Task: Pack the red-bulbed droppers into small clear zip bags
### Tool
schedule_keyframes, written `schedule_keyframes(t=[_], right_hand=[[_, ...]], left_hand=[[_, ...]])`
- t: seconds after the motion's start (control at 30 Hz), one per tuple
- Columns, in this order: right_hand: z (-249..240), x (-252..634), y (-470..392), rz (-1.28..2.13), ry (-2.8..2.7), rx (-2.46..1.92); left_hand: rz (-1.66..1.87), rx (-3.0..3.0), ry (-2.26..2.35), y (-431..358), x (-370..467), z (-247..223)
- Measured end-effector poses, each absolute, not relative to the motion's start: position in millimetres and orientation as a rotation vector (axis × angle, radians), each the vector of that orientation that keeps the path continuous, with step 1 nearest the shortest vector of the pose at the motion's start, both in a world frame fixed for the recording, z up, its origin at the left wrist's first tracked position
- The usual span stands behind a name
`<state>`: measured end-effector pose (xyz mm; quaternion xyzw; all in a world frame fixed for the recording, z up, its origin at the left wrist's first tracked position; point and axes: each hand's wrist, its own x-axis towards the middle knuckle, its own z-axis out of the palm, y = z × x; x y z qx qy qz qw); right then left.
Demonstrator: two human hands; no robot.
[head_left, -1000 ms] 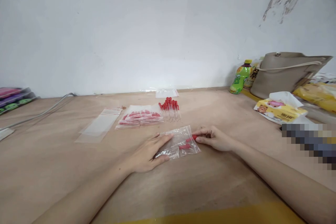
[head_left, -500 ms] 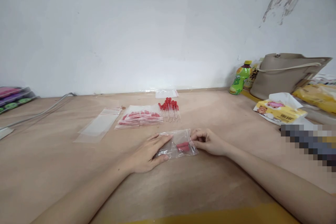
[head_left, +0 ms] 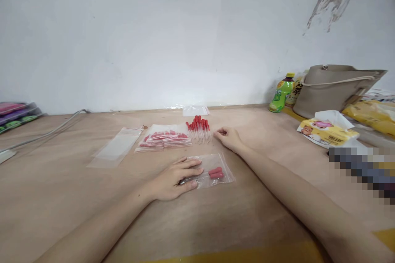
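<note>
A clear zip-lock bag lies flat in front of me, with two red rubber bulbs showing through the plastic. My left hand rests on the bag's left part, fingers spread and palm down. Farther back, my right hand is off the bag, its fingers curled and fingertips close together with nothing visible in them. It is just right of a pile of glass droppers with red bulbs and does not visibly touch them. Left of that pile are stacked filled zip-lock bags.
Flat clear bags lie at the left, and a white packet is by the wall. On the right stand a green bottle, a taupe bag and a tissue pack. A grey cable crosses the far left.
My right hand has left the bag's right edge and moved back and slightly left, beside the droppers. My left hand stays on the bag, which now lies flatter.
</note>
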<state>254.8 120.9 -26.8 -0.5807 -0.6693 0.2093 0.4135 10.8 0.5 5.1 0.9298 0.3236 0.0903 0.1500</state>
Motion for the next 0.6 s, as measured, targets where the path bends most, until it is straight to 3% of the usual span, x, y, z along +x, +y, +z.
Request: schedule_keyframes(t=[0.33,0.6], right_hand=[[-26,234,150,0.466,-1.572,-1.661],[-28,245,149,0.621,-1.491,-1.492]], left_hand=[[0.264,2.727,0.925,-3,12,4],[0.309,2.708,0.918,-4,11,4]])
